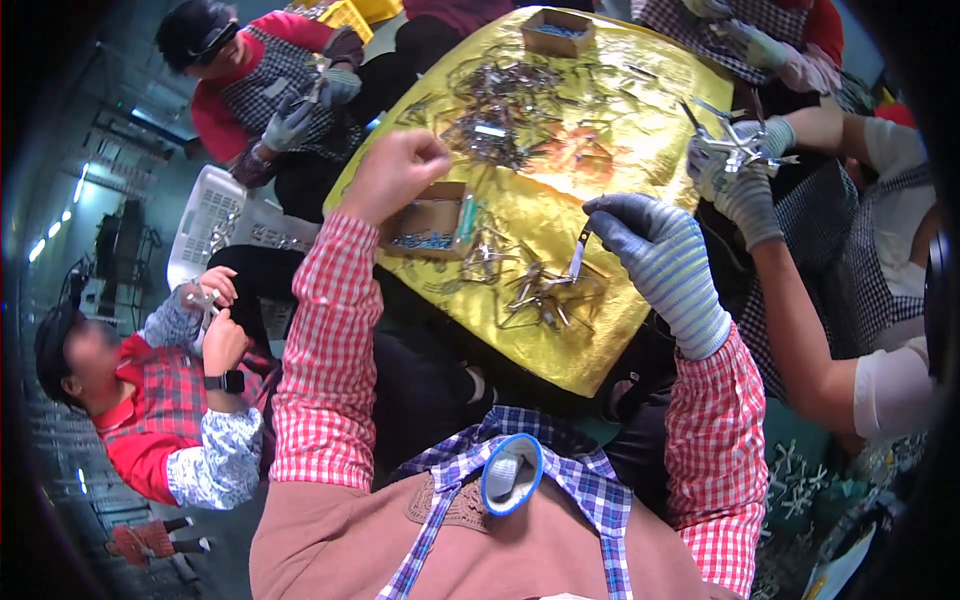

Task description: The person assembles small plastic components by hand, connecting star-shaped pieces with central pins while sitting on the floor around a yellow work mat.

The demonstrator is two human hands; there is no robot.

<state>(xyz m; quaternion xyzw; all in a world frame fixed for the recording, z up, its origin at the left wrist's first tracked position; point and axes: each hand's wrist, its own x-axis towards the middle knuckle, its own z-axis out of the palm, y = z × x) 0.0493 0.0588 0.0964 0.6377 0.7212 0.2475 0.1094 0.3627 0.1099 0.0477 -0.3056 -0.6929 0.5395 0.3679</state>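
Note:
My bare left hand (395, 172) is raised over the left side of the gold-covered table (610, 345), its fingers curled into a pinch. Whatever may be between its fingertips is too small to make out. Below it stands a small cardboard box (432, 215) holding small bluish metal pins. My right hand (655, 250), in a grey striped glove, pinches a thin flat metal strip (579, 252) that hangs down from the fingertips. Under this strip lies a loose pile of metal strips (545, 300) near the table's front edge.
A larger heap of metal parts (505, 110) and another box of pins (557, 35) lie farther back. Gloved co-workers sit close around, one with a metal assembly (738, 150) at my right. A white plastic basket (195, 235) stands at left; pale metal pieces (795, 480) lie low at right.

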